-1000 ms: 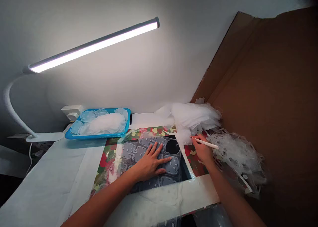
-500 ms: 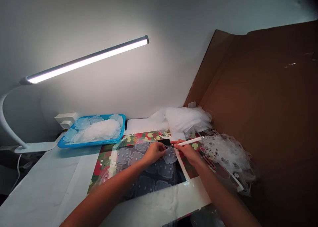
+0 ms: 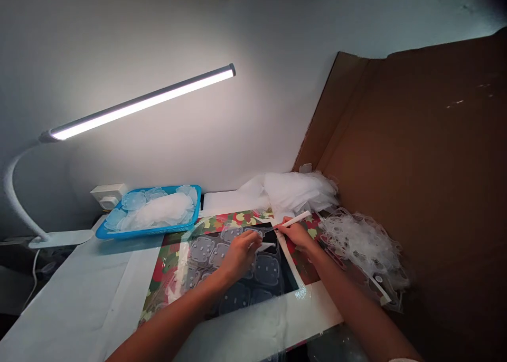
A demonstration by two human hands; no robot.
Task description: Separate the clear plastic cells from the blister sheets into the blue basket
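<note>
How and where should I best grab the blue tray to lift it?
Probably the rim of the blue tray, at both short ends, from the near side: the wall stands behind, a white box crowds the tray's far left corner, and pale pieces lie piled inside, so a level hold seems safest.

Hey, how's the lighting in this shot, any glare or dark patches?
Head view: the lamp burns out to white and brightens the wall; head view, right: the cardboard sits mostly in shadow; head view, lower middle: a small glare spot by the lower-right corner of the dark mat.
</note>
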